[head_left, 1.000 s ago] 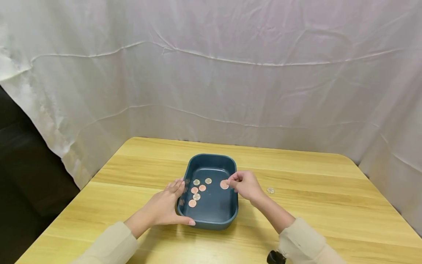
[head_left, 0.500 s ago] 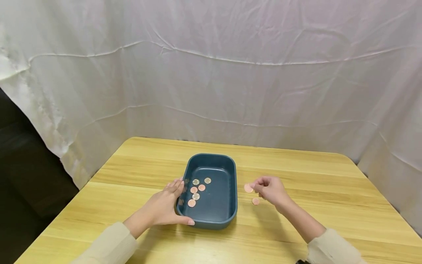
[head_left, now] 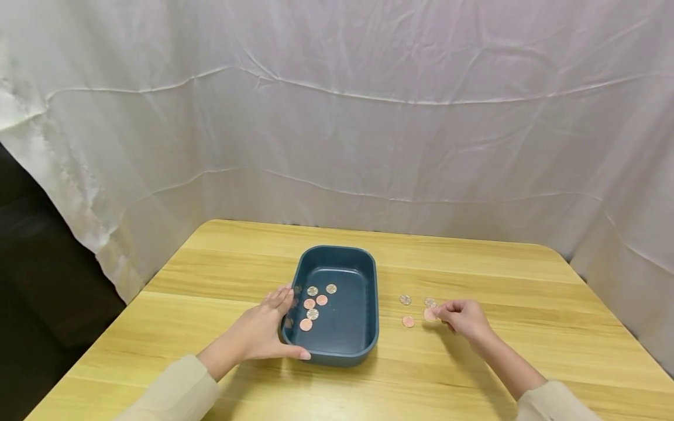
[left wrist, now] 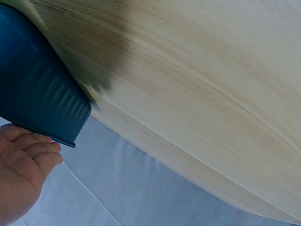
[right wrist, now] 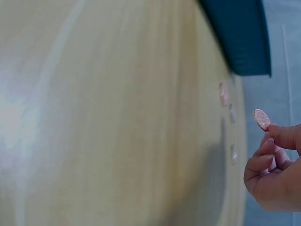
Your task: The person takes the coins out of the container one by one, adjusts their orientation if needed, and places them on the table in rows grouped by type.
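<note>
A dark blue rectangular bin (head_left: 342, 355) stands on the table, with several copper and pale gold coins lying in its left half. My left hand (head_left: 262, 328) rests spread against its near-left corner, fingers along the left rim and thumb across the near wall. In the left wrist view, the fingertips of my left hand (left wrist: 23, 167) meet the bin's rim. My right hand (head_left: 466, 320) pinches a copper coin (right wrist: 261, 119) between thumb and fingers, to the right of the bin. Close by on the table lie another copper coin (head_left: 408, 321) and two pale coins (head_left: 405, 299).
The wooden table (head_left: 221, 251) has light yellow boards and rounded far corners. A pale cloth curtain (head_left: 368, 146) hangs behind it and along both sides. At the far left is a dark area (head_left: 42, 280) beyond the table edge.
My right hand has moved right, from over the bin to above the table coins, with the copper coin still pinched. Table coins it hid earlier now show. My left hand and the bin stay put.
</note>
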Demonstrator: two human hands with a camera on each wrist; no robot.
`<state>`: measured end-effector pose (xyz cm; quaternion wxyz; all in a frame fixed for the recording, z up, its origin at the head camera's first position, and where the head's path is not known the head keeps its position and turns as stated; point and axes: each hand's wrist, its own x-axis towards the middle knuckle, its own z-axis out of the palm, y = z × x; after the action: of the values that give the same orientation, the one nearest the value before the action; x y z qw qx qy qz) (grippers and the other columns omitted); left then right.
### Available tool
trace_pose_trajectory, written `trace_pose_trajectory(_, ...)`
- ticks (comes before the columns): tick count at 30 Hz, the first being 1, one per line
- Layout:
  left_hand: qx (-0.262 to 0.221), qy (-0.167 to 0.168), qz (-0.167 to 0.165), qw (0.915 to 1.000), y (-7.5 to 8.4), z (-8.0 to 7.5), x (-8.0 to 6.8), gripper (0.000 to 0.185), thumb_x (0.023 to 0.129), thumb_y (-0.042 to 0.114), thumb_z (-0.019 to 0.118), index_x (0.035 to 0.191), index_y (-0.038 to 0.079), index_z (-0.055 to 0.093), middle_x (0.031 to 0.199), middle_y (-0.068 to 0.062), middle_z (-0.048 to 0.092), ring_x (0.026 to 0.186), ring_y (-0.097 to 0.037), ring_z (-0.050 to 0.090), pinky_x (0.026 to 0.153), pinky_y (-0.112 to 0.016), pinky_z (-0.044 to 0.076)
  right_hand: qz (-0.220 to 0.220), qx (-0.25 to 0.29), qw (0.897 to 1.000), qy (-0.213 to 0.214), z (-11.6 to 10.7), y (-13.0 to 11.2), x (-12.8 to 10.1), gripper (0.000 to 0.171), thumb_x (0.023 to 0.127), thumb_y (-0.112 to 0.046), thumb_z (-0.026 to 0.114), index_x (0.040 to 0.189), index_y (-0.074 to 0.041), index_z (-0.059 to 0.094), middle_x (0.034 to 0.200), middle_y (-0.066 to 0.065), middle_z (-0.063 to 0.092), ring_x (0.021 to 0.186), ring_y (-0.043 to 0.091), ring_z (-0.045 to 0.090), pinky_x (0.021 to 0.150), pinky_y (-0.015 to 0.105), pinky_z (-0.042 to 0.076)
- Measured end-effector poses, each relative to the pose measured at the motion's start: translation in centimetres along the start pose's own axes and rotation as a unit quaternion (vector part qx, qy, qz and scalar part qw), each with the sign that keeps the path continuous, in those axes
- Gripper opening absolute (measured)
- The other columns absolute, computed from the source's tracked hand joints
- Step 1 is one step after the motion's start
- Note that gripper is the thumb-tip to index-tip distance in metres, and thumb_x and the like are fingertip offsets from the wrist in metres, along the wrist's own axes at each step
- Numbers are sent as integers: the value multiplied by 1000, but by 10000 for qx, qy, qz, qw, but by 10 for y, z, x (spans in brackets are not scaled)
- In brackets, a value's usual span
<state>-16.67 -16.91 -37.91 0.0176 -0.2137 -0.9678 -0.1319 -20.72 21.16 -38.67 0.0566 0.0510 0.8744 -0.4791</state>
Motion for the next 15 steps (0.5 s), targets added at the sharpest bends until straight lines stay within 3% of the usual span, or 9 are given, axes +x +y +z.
trace_pose_trajectory(7,-58,-16,-56,10000,1,0,0,119,60,75,64,140,-8,33,148,-25,29,135,-42,31,100,-53,40,244,-207,9995,21,-1,16,6,14,84,-9,59,84,5,63,82,6,64,70,13,47,55,21,42)
trace_pose_trajectory(15,-63,-20,-77,9999,0,0,0,119,60,75,64,140,-7,32,148,-24,28,134,-43,32,98,-54,42,310,-450,9985,26,0,24,10,13,84,-7,61,75,2,63,73,3,58,63,11,43,50,19,36)
